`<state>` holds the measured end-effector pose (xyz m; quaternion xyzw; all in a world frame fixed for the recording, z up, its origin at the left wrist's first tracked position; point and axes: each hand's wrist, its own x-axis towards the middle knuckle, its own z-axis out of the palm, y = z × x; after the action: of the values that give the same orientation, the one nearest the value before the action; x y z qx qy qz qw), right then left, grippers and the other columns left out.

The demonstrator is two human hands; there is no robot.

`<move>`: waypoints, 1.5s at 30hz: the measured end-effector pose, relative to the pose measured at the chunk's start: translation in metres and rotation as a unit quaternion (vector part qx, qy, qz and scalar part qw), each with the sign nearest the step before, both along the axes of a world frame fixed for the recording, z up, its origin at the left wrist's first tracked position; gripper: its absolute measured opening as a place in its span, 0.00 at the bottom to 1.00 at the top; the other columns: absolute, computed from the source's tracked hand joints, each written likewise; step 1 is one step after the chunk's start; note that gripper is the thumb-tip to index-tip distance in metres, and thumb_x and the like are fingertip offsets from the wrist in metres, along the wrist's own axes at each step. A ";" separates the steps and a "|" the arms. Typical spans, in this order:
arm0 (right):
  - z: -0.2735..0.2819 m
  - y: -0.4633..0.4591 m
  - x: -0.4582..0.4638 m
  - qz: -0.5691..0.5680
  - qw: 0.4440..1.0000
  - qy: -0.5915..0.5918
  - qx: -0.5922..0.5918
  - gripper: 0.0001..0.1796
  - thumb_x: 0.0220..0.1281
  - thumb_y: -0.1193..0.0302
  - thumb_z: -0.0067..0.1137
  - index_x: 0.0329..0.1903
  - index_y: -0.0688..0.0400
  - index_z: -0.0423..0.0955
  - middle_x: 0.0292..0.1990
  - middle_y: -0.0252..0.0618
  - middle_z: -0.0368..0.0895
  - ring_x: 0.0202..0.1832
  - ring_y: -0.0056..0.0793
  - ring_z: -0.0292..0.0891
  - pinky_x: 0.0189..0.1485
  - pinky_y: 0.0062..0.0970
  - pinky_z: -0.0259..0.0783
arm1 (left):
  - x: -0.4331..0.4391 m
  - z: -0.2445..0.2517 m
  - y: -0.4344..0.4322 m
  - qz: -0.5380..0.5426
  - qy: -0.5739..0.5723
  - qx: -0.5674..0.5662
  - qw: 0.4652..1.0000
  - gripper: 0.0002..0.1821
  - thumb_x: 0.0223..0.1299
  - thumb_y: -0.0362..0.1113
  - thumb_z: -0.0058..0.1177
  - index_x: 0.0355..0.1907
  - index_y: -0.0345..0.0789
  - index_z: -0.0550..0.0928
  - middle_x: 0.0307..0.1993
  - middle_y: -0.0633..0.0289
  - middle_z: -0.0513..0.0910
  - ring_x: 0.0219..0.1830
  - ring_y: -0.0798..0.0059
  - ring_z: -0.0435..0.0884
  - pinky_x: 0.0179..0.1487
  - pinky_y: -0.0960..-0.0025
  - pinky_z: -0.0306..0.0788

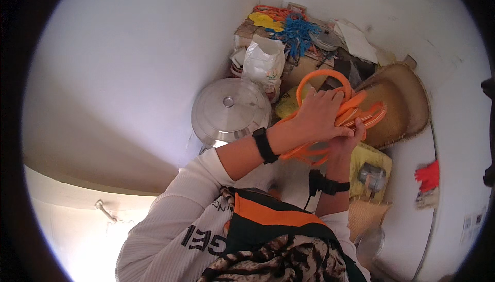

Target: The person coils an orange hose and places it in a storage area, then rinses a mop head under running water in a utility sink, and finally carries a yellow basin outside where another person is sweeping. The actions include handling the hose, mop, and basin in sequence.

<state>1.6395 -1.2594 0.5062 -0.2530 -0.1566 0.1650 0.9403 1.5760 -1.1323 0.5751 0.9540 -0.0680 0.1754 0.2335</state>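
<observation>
A looped bundle of orange cord or tubing [325,74], with white stripes on some loops, is held in both hands. My left hand [320,113] lies over the bundle, its fingers curled on the loops near the top round one. Lower and to the right, my right hand [348,138] grips the bundle from beneath, its thumb up against the striped loops; its other fingers are partly hidden. More orange strands hang below and left of the hands. Each wrist wears a black strap.
Left of the hands is a lidded metal pot [228,108], with a white bag [265,59] behind it. Blue stringy material [297,32] and a yellow item [266,21] lie farther back. Woven baskets [406,100] stand right, above a yellow container [381,156]. Red gloves [428,175] hang by the wall.
</observation>
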 end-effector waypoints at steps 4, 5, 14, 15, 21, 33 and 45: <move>0.004 0.018 0.083 0.006 1.000 -0.028 -0.008 0.27 0.61 0.61 0.52 0.59 0.60 0.63 0.51 0.42 0.75 0.50 0.34 0.77 0.52 0.37 0.77 | 0.065 0.001 0.011 0.031 -0.073 -0.020 0.997 0.54 0.46 0.68 0.58 0.64 0.25 0.61 0.57 0.43 0.68 0.58 0.50 0.70 0.61 0.50 0.60; 0.006 0.021 0.102 0.020 0.999 -0.034 -0.016 0.28 0.60 0.61 0.52 0.60 0.60 0.62 0.51 0.42 0.75 0.50 0.35 0.77 0.52 0.36 0.77 | 0.078 0.001 0.013 0.049 -0.121 -0.014 0.991 0.53 0.46 0.67 0.58 0.64 0.25 0.61 0.58 0.43 0.68 0.57 0.50 0.70 0.61 0.51 0.60; 0.000 0.092 0.222 0.088 0.991 -0.100 -0.022 0.29 0.59 0.61 0.53 0.61 0.59 0.61 0.52 0.44 0.73 0.50 0.36 0.77 0.51 0.36 0.78 | 0.152 -0.005 0.073 0.132 -0.197 0.070 0.969 0.42 0.54 0.54 0.54 0.65 0.29 0.61 0.61 0.49 0.66 0.60 0.54 0.67 0.62 0.54 0.58; 0.001 0.100 0.230 0.105 0.991 -0.087 -0.015 0.29 0.59 0.60 0.52 0.61 0.59 0.61 0.52 0.44 0.73 0.50 0.36 0.76 0.51 0.36 0.77 | 0.158 -0.005 0.080 0.142 -0.205 0.096 0.964 0.41 0.55 0.53 0.53 0.66 0.30 0.61 0.62 0.50 0.66 0.61 0.54 0.66 0.63 0.53 0.58; 0.007 0.148 0.277 0.152 0.986 -0.063 0.014 0.30 0.60 0.59 0.50 0.63 0.57 0.60 0.52 0.42 0.73 0.53 0.38 0.74 0.55 0.40 0.74 | 0.193 -0.010 0.116 0.162 -0.172 0.097 0.967 0.38 0.56 0.44 0.54 0.67 0.32 0.60 0.63 0.53 0.65 0.64 0.56 0.64 0.64 0.50 0.58; 0.031 0.290 0.442 0.114 0.991 -0.015 -0.071 0.25 0.58 0.66 0.57 0.58 0.57 0.65 0.50 0.40 0.74 0.51 0.36 0.74 0.54 0.39 0.73 | 0.365 -0.025 0.245 0.175 -0.146 -0.007 0.974 0.41 0.57 0.39 0.53 0.70 0.28 0.52 0.66 0.43 0.60 0.65 0.50 0.62 0.66 0.53 0.57; 0.052 0.656 0.687 0.105 0.693 -0.272 -0.659 0.50 0.49 0.46 0.68 0.67 0.65 0.59 0.65 0.51 0.62 0.65 0.45 0.62 0.62 0.40 0.64 | 0.408 -0.038 0.434 0.357 -0.033 -0.091 0.929 0.43 0.60 0.48 0.56 0.71 0.33 0.52 0.70 0.38 0.50 0.72 0.46 0.49 0.72 0.54 0.50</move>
<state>2.3266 -0.6034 0.5581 -0.8235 -0.2824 0.2478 0.4250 1.9836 -0.6987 0.5370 0.8834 0.2858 0.2842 0.2391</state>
